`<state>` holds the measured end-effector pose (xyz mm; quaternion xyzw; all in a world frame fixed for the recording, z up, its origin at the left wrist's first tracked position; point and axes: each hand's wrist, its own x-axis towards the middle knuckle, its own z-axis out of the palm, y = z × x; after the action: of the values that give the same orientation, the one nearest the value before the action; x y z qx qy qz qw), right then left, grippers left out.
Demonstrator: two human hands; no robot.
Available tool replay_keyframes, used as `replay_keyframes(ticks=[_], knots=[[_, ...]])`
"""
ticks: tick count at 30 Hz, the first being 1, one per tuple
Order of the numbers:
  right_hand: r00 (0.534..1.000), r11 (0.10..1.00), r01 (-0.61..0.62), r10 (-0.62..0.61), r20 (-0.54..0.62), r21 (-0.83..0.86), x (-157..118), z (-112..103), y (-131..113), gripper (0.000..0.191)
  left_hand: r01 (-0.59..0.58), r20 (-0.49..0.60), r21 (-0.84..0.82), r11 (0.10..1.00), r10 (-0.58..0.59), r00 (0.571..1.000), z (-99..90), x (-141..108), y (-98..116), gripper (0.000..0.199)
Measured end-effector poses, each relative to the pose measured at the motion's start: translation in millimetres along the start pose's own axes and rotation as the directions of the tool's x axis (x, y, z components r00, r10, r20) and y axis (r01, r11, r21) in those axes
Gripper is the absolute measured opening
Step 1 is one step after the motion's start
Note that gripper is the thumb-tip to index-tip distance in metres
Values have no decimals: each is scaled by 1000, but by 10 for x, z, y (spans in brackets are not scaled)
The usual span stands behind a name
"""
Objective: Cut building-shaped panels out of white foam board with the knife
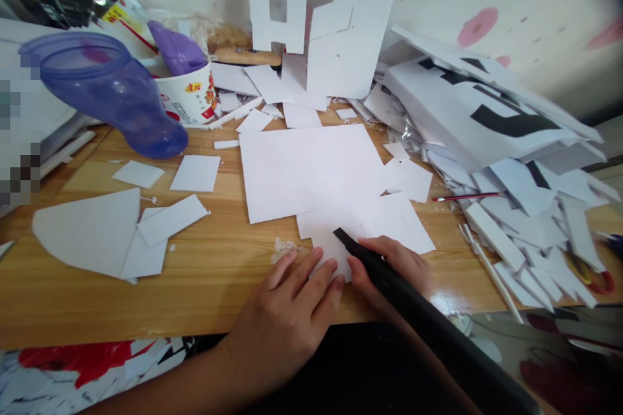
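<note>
My left hand (292, 311) lies with fingers spread and flat near the table's front edge, its fingertips on a small white board piece (331, 253). My right hand (394, 269) is closed round a long black bar-like tool (384, 272), whose narrow flat tip points at that same piece. The tool widens toward me; its exact kind I cannot make out. Just beyond the hands lies a large white rectangular sheet (306, 172), partly over other white pieces (399, 224). A crumpled clear scrap (285, 248) sits by my left fingertips.
Cut white pieces (87, 230) lie at the left, near a blue translucent boot-shaped container (117, 91) and a paper cup (189, 97). A cut-out white board (341, 52) stands at the back. At right are piled scraps (516, 207), a thin red stick (467, 196) and scissors (596, 279).
</note>
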<state>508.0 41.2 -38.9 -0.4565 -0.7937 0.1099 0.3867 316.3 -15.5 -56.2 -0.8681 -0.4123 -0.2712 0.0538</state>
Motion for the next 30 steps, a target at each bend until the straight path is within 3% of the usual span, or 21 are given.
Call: replay_keyframes(ticks=[15,30], knots=[[958,956,286,-286,15,-72,17,-7,-17,23,57,46,-11,998,-57,997,-36,28,24,24],[950,950,309,-306,60,-42,-65,8,-27,27,93,46,-22,995,-92,995,-75,51,59,27]])
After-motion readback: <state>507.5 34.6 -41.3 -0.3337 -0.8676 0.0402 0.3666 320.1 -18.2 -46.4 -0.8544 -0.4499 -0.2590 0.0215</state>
